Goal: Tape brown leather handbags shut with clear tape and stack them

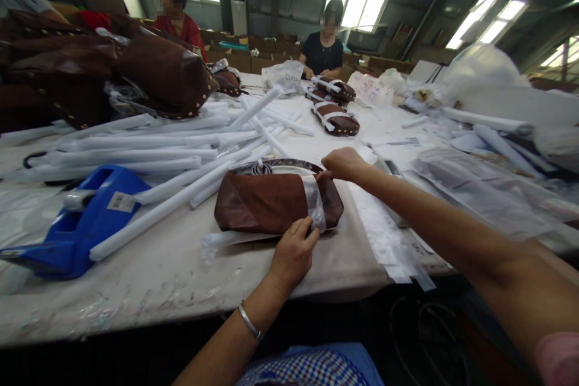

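A folded brown suede bag [266, 202] lies on the white table [149, 277] in front of me, with a white paper band [313, 199] wrapped across its right part. My left hand [294, 250] is closed in a pinch on the band's near end at the bag's front edge. At the bag's far right corner my right hand [342, 163] is closed on the band's upper end. A silver bangle [250, 321] circles my left wrist.
Several rolled white paper tubes [181, 154] lie left of the bag beside a blue tool [85, 217]. Brown bags [149, 72] are piled at far left, wrapped bags [337, 120] further back. Plastic sheets [479, 187] cover the right. Two people sit opposite.
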{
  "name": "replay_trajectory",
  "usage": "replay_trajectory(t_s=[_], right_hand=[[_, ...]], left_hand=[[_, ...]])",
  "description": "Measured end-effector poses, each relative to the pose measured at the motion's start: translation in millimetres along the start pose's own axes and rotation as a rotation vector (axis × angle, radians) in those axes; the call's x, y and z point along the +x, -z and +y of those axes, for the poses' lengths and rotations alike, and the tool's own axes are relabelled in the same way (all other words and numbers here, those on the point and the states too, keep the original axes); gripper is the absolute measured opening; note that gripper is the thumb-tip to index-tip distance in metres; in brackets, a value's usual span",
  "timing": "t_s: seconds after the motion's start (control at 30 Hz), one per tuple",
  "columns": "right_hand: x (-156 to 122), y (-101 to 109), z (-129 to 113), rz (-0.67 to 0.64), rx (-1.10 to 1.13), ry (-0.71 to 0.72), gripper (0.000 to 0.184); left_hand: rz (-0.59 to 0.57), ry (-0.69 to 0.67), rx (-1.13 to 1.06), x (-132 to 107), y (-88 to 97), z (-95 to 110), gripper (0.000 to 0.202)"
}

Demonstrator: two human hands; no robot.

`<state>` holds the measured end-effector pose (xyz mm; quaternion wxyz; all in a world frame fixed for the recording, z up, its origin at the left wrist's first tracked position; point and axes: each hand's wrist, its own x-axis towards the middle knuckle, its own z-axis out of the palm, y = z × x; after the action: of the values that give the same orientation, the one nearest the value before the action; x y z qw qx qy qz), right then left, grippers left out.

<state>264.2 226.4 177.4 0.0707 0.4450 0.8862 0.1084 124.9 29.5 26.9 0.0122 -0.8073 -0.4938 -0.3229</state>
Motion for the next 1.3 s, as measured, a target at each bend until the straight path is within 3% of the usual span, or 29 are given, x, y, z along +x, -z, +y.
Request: replay_trajectory(t_s=[0.07, 0.17, 0.23, 0.37, 0.47, 0.53, 0.67, 0.73, 0.83, 0.9, 1.0, 1.03, 1.07, 1.17, 1.2, 1.23, 1.3], right_hand=[[-13, -6, 1, 0.198, 0.090, -0.094, 0.032], [-43, -39, -25, 0.424, 0.329, 0.010, 0.041], [-59, -67, -47, 0.376, 0.318, 0.151, 0.050], [-66, -99, -64, 0.265, 0.258, 0.098, 0.059], [-61, -100, -57, 0.235, 0.270, 0.107, 0.061], [-60, -99, -53, 0.236, 0.281, 0.120, 0.061], [-56, -103, -51, 0.267, 0.309, 0.147, 0.061], [-55, -104, -49, 0.275, 0.330, 0.155, 0.060], [-61, -96, -50, 0.331, 0.401, 0.179, 0.057], [-76, -87, -57, 0.461, 0.511, 0.185, 0.049], [-112, -77, -82, 0.635, 0.834, 0.058, 0.034], [-123, -77, -93, 0.591, 0.976, -0.022, 0.034], [-134, -77, -103, 0.459, 1.134, -0.118, 0.038], [-151, -85, -133, -0.110, 1.669, -0.394, 0.047], [-152, -87, -141, -0.237, 1.851, -0.459, 0.047], [-151, -89, -148, -0.297, 2.029, -0.503, 0.046], [-148, -89, -160, -0.266, 2.334, -0.517, 0.040]], left_hand=[[0.011, 0.002, -0.003, 0, 0.0, 0, 0.042], [0.027, 0.011, -0.007, -1, -1.7, -1, 0.044], [0.028, 0.000, -0.002, -2, -4.2, 0, 0.046], [-0.003, -0.077, 0.042, -3, -3.9, 0, 0.049], [-0.037, -0.152, 0.110, -6, 13.0, -10, 0.047], [-0.047, -0.175, 0.202, -11, 35.3, -26, 0.047], [-0.069, -0.096, 0.417, -29, 87.3, -64, 0.052], [-0.095, -0.100, 0.470, -38, 102.3, -78, 0.054], [-0.054, -0.127, 0.495, -49, 101.9, -88, 0.054], [0.020, -0.112, 0.485, -54, 91.8, -89, 0.053], [0.112, -0.054, 0.448, -58, 76.4, -89, 0.052], [0.134, -0.034, 0.434, -58, 73.0, -88, 0.052], [0.151, -0.018, 0.422, -58, 70.6, -87, 0.052], [0.172, 0.004, 0.399, -58, 68.3, -86, 0.051], [0.169, 0.005, 0.392, -58, 68.4, -86, 0.052], [0.169, 0.005, 0.385, -58, 68.5, -86, 0.052], [0.177, 0.003, 0.373, -58, 68.8, -87, 0.054]])
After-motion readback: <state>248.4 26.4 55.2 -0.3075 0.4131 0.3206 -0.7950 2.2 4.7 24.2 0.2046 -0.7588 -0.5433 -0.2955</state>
